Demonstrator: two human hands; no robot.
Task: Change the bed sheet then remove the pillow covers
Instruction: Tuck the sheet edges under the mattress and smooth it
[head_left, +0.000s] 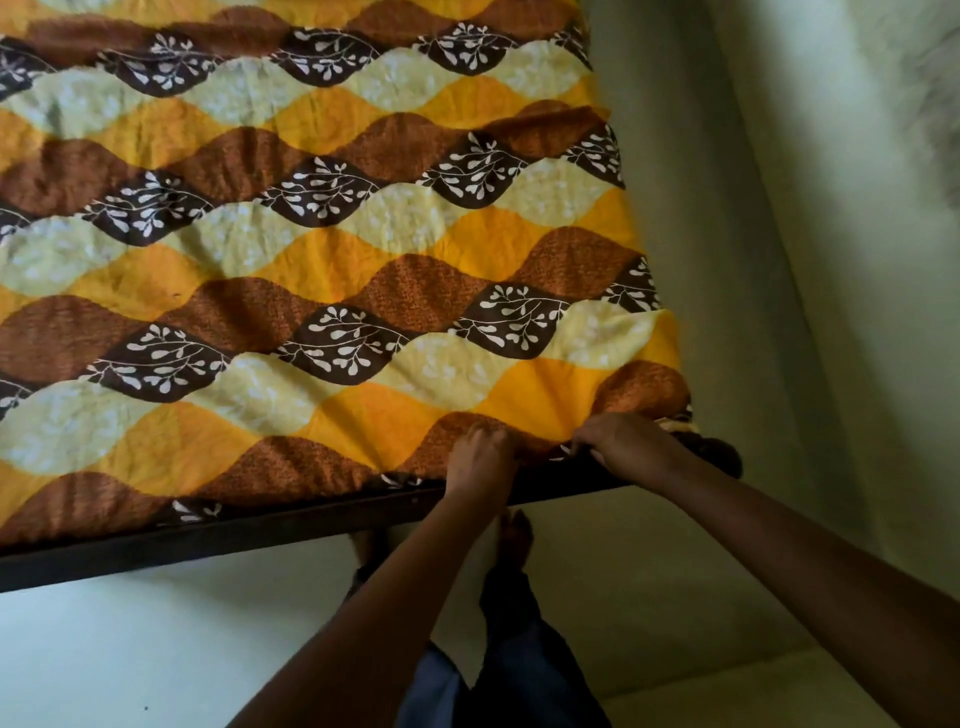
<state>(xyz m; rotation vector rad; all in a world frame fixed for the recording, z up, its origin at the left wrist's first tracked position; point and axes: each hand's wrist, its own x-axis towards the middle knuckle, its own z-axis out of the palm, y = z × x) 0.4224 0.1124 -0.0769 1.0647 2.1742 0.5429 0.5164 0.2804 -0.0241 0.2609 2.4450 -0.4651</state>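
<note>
A bed sheet (322, 249) with wavy orange, yellow, cream and brown leaf shapes lies spread over the bed and fills most of the view. At the bed's near edge, close to its right corner, my left hand (480, 460) grips the sheet's hem with curled fingers. My right hand (626, 444) pinches the same hem a little further right, and creases fan out from both grips. No pillows are in view.
The dark bed frame edge (208, 540) runs along below the sheet. A pale wall (779, 260) stands close along the bed's right side. My feet and dark trousers (519, 649) are on a light floor (156, 649) in front of the bed.
</note>
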